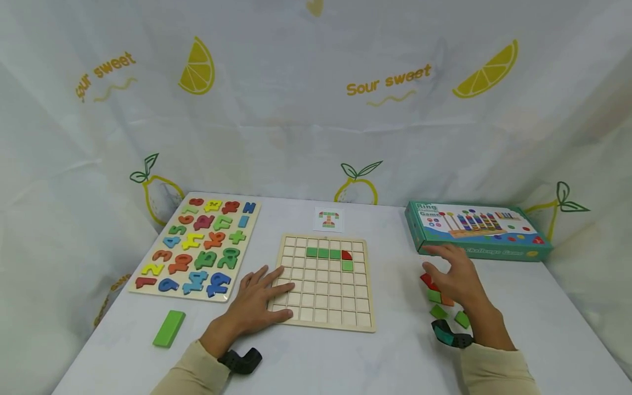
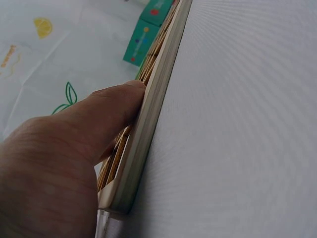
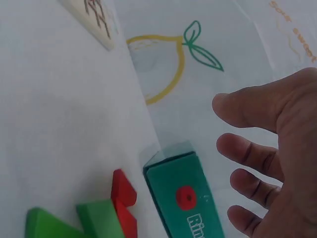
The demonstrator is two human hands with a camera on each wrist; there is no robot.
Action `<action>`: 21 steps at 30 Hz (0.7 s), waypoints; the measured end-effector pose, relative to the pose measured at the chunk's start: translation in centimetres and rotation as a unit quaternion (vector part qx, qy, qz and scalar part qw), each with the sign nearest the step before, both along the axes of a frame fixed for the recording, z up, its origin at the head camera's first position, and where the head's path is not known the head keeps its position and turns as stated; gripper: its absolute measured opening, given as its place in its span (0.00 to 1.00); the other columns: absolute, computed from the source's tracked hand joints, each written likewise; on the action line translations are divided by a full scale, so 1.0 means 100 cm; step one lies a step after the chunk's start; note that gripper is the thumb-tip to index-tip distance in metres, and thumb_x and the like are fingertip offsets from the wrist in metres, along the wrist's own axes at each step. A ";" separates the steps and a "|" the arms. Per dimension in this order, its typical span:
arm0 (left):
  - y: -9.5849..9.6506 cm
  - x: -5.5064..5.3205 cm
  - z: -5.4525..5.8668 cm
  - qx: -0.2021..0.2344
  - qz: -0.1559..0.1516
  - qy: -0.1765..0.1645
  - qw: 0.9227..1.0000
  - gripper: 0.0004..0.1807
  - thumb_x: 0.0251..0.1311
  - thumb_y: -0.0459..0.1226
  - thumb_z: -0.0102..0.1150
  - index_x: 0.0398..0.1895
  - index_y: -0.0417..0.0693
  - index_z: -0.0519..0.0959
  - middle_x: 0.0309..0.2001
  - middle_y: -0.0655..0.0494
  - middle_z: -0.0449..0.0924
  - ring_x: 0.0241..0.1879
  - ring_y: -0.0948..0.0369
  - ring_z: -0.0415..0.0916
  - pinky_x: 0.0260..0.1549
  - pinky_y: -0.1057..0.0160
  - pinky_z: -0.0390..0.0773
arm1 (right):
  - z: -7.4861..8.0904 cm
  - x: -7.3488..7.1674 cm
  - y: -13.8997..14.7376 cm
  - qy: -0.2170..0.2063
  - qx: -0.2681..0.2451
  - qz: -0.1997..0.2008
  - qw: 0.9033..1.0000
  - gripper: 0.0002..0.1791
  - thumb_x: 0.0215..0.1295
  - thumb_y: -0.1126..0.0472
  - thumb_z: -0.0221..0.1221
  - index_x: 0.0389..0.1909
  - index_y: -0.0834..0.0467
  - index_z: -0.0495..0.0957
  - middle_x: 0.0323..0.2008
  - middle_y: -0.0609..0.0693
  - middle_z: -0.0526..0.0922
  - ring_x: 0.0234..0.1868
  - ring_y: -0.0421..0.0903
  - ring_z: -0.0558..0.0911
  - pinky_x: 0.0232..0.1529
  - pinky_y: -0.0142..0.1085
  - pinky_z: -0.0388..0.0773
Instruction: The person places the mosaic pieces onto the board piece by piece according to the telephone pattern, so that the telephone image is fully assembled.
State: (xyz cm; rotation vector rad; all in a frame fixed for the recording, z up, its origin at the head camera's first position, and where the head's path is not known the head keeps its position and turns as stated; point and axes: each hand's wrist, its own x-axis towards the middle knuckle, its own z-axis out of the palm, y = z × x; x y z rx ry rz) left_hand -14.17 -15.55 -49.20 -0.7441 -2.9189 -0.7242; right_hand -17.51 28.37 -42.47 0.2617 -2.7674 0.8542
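Note:
A wooden grid board (image 1: 321,303) lies flat in the middle of the table. In its upper cells sit a row of green squares (image 1: 323,253), a red quarter-round block (image 1: 346,255) and another green square (image 1: 348,266) below that. My left hand (image 1: 253,305) rests spread on the board's left side; the left wrist view has its thumb (image 2: 106,111) against the edge. Above a small group of loose blocks, my right hand (image 1: 459,281) hovers, thumb and fingers apart with nothing between them. Red blocks (image 3: 123,191), green blocks (image 1: 438,311) and an orange block (image 1: 447,300) lie there, partly hidden.
Behind the board lies a pattern card (image 1: 329,220). A number puzzle board (image 1: 228,291) is at the left, with a long green block (image 1: 169,328) in front. A green game box (image 1: 479,230) stands at the back right, before a printed curtain (image 1: 296,137).

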 end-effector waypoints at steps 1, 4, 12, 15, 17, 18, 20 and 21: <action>0.000 0.000 0.000 -0.002 0.000 -0.001 1.000 0.35 0.53 0.64 0.60 0.63 0.62 0.76 0.72 0.54 0.58 0.71 0.44 0.46 0.62 0.37 0.45 | -0.003 0.000 0.003 -0.010 0.003 -0.005 1.000 0.23 0.59 0.65 0.65 0.56 0.64 0.76 0.51 0.65 0.76 0.57 0.67 0.64 0.49 0.67 0.63; 0.000 0.000 -0.001 -0.005 0.002 -0.005 1.000 0.35 0.53 0.64 0.59 0.63 0.63 0.76 0.72 0.55 0.58 0.71 0.44 0.46 0.62 0.37 0.45 | -0.015 -0.001 0.010 -0.043 0.010 -0.016 0.999 0.24 0.61 0.62 0.64 0.57 0.65 0.75 0.47 0.64 0.76 0.53 0.66 0.66 0.47 0.63 0.67; 0.002 0.000 -0.002 0.009 -0.007 -0.007 1.000 0.35 0.53 0.64 0.59 0.63 0.62 0.76 0.72 0.54 0.57 0.71 0.44 0.45 0.61 0.37 0.44 | -0.029 0.003 0.019 -0.110 0.008 -0.034 0.993 0.22 0.63 0.64 0.59 0.58 0.65 0.74 0.47 0.65 0.77 0.52 0.66 0.67 0.48 0.62 0.68; 0.002 -0.001 -0.001 0.010 -0.007 -0.001 1.000 0.35 0.53 0.64 0.59 0.63 0.62 0.76 0.72 0.54 0.57 0.71 0.43 0.46 0.61 0.37 0.45 | -0.029 0.004 0.024 -0.119 0.003 -0.031 0.992 0.22 0.64 0.65 0.57 0.58 0.65 0.74 0.46 0.64 0.77 0.52 0.65 0.67 0.48 0.62 0.68; 0.001 -0.001 -0.001 0.008 -0.005 0.004 1.000 0.35 0.53 0.64 0.60 0.63 0.62 0.76 0.72 0.54 0.58 0.71 0.43 0.46 0.61 0.37 0.45 | -0.030 0.004 0.027 -0.119 0.000 -0.025 0.993 0.21 0.63 0.65 0.58 0.58 0.65 0.75 0.45 0.63 0.77 0.50 0.64 0.67 0.47 0.61 0.69; 0.001 -0.001 -0.001 0.009 -0.005 0.005 1.000 0.35 0.52 0.64 0.60 0.63 0.62 0.76 0.72 0.54 0.58 0.71 0.43 0.46 0.61 0.37 0.45 | -0.031 0.003 0.028 -0.118 0.002 -0.020 0.993 0.21 0.63 0.64 0.59 0.57 0.65 0.75 0.44 0.62 0.77 0.49 0.63 0.68 0.46 0.61 0.69; 0.000 -0.001 0.000 0.007 -0.004 0.005 1.000 0.35 0.52 0.63 0.60 0.63 0.62 0.76 0.72 0.54 0.58 0.71 0.43 0.46 0.61 0.37 0.45 | -0.034 0.002 0.029 -0.108 0.011 -0.013 0.994 0.22 0.61 0.61 0.62 0.56 0.64 0.76 0.42 0.61 0.78 0.48 0.61 0.69 0.45 0.58 0.69; 0.000 -0.001 0.000 0.007 -0.004 0.004 1.000 0.35 0.52 0.63 0.60 0.63 0.62 0.76 0.72 0.54 0.58 0.71 0.43 0.46 0.61 0.37 0.45 | -0.036 0.001 0.028 -0.105 0.016 -0.012 0.994 0.23 0.61 0.59 0.63 0.56 0.64 0.77 0.41 0.60 0.79 0.47 0.60 0.69 0.44 0.57 0.69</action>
